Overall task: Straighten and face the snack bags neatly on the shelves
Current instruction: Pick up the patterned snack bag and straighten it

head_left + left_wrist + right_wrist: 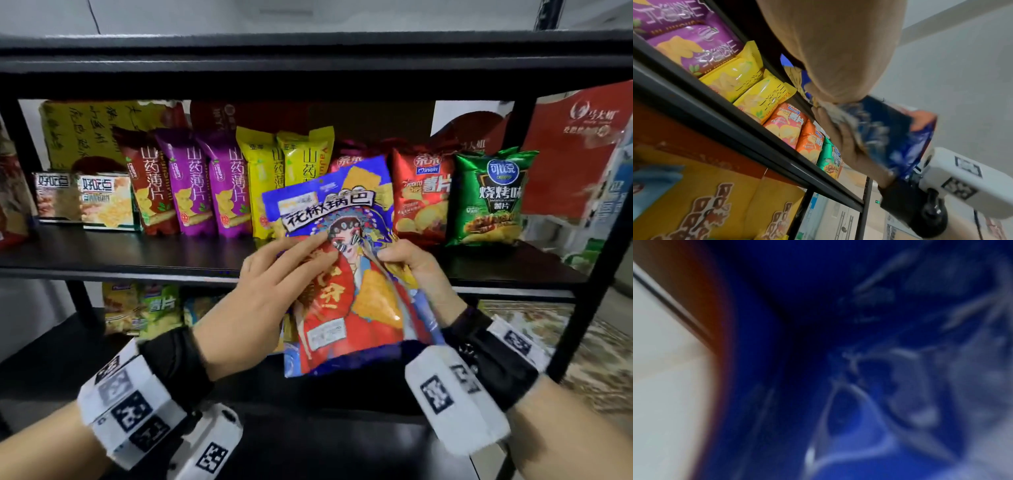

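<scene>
As right hand [411, 270] pinches, glossy crinkled bag [359, 308]

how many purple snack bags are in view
2. Both stand side by side on the shelf: the left purple bag beside the red-brown bag, the right purple bag beside a yellow bag. Others may be hidden behind.

The left hand [838, 48] and the right hand [846, 146] are both holding a blue bag [896, 129]. Purple, yellow, orange and green snack bags [748, 91] are standing on the black shelf [725, 123].
</scene>
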`<state>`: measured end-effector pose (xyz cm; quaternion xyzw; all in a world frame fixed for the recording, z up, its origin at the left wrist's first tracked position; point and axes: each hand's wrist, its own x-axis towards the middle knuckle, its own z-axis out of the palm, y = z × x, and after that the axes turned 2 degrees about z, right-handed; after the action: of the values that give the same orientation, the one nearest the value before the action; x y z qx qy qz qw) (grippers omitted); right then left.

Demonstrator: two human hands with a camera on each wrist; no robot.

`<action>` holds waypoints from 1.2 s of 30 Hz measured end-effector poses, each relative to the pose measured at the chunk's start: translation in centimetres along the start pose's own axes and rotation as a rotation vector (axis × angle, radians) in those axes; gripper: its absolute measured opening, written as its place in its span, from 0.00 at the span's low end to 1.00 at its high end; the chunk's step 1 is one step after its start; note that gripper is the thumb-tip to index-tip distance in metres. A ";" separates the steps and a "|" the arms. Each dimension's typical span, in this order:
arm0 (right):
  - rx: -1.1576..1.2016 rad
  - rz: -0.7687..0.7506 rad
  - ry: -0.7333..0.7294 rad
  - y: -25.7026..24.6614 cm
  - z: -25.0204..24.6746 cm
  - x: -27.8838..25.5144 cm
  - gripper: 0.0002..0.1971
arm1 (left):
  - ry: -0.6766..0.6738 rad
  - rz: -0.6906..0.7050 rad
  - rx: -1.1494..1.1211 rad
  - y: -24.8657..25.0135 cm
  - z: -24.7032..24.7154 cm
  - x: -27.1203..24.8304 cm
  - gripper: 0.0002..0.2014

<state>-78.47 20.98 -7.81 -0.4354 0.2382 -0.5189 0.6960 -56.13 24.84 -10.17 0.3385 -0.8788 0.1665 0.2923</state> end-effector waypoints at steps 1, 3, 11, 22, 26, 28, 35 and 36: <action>0.036 -0.031 -0.077 0.5 0.3 0.0 0.20 | -0.056 -0.056 -0.076 0.3 -0.1 -0.1 0.52; -0.084 -0.154 -0.028 1.9 0.0 0.1 0.21 | -0.143 -0.207 -0.379 0.7 -0.6 -0.1 0.52; -0.631 -0.464 -0.271 5.9 1.3 -2.0 0.40 | 0.181 -0.394 -1.184 4.1 1.3 1.3 0.46; -0.688 -0.356 -0.047 7.1 -0.6 -3.3 0.36 | 0.744 -0.810 -1.393 0.0 4.1 0.4 0.20; -0.661 -0.157 -0.043 6.7 -2.5 -1.6 0.40 | 0.613 -0.743 -1.548 -1.2 4.9 -0.8 0.26; -0.484 -0.002 -0.235 7.0 -2.3 -1.1 0.24 | 0.540 -0.669 -1.566 -1.1 5.5 -1.2 0.25; -0.737 -0.234 0.022 9.9 -4.2 -0.2 0.19 | 0.454 -0.875 -1.103 -1.6 8.2 -2.9 0.20; -0.834 -0.272 0.074 10.5 -4.8 -0.2 0.18 | 0.433 -0.926 -1.068 -1.5 8.9 -3.3 0.21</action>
<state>-76.93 20.35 -19.20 -0.6878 0.3924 -0.4806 0.3769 -56.70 21.07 -18.94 0.4456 -0.5300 -0.3613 0.6245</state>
